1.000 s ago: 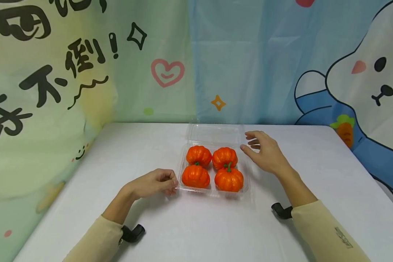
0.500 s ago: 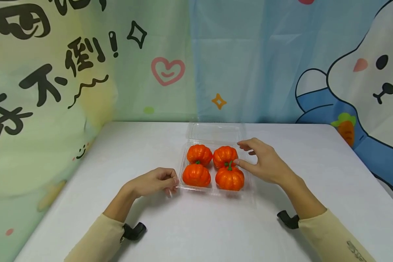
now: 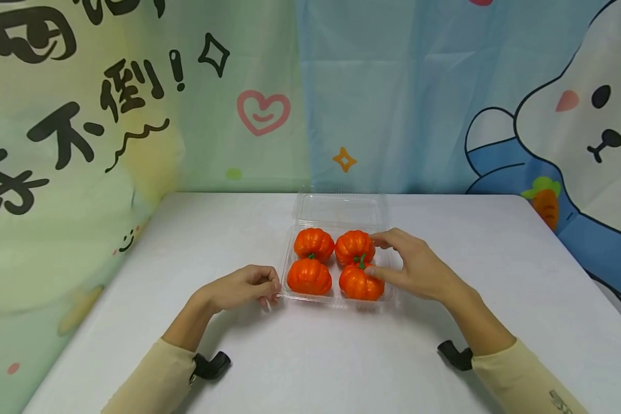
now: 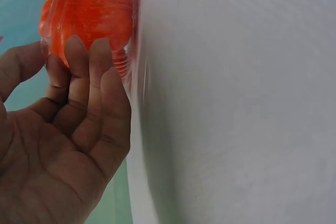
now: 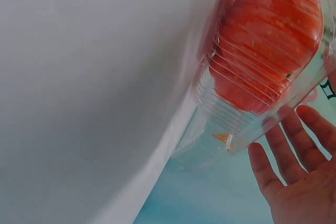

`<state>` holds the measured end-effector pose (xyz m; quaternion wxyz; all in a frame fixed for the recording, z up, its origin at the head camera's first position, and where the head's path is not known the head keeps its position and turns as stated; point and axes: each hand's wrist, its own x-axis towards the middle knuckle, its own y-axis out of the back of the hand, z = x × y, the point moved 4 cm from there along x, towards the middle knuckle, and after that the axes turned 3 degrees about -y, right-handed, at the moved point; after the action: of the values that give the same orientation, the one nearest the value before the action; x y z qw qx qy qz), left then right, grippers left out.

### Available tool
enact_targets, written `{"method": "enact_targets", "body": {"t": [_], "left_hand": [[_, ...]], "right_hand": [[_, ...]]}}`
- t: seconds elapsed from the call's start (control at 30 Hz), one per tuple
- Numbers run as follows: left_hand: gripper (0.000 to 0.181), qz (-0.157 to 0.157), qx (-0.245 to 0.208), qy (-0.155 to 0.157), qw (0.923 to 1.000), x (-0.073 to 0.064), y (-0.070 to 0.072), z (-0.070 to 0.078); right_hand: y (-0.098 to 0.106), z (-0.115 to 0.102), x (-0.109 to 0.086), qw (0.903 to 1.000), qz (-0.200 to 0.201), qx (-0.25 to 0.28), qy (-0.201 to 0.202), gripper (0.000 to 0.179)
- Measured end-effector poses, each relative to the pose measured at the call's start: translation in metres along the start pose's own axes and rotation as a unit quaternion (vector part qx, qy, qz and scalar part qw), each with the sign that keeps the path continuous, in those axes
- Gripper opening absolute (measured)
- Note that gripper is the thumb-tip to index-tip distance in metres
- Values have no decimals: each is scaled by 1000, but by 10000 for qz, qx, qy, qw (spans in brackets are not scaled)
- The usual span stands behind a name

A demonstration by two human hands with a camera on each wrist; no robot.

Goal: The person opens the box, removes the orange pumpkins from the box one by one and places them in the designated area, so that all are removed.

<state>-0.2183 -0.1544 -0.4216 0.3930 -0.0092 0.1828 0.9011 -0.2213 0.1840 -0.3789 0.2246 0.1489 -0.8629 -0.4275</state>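
Several small orange toy pumpkins with green stems sit in two rows in a clear plastic clamshell box (image 3: pixel 336 299). My left hand (image 3: pixel 245 288) pinches the box's left rim near its front corner; the left wrist view shows thumb and forefinger meeting at the rim (image 4: pixel 46 40). Over the box's right side is my right hand (image 3: pixel 414 264), its thumb at the near right pumpkin (image 3: pixel 361 283) and its fingertips by the far right pumpkin (image 3: pixel 354 247). In the right wrist view, the fingers (image 5: pixel 296 145) of that hand extend along the box's edge.
The box's transparent lid (image 3: pixel 341 210) lies folded back toward the table's far edge. A white cloth (image 3: pixel 227 230) covers the table. Behind hangs a printed backdrop (image 3: pixel 362 98). Black camera mounts (image 3: pixel 212 365) stick out from both sleeves.
My right hand has come left and down, from beside the box to over its right-hand pumpkins. My left hand keeps its hold on the rim, and the pumpkins stay in place.
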Motion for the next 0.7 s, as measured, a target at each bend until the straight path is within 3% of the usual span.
{"method": "enact_targets", "body": {"t": [0.3, 0.7], "left_hand": [[17, -61, 39, 65, 10000, -1, 2, 2], [16, -54, 35, 66, 10000, 0, 1, 1]], "right_hand": [[-4, -5, -5, 9997, -100, -10, 239, 44], [-12, -7, -7, 9988, -327, -244, 269, 47]]}}
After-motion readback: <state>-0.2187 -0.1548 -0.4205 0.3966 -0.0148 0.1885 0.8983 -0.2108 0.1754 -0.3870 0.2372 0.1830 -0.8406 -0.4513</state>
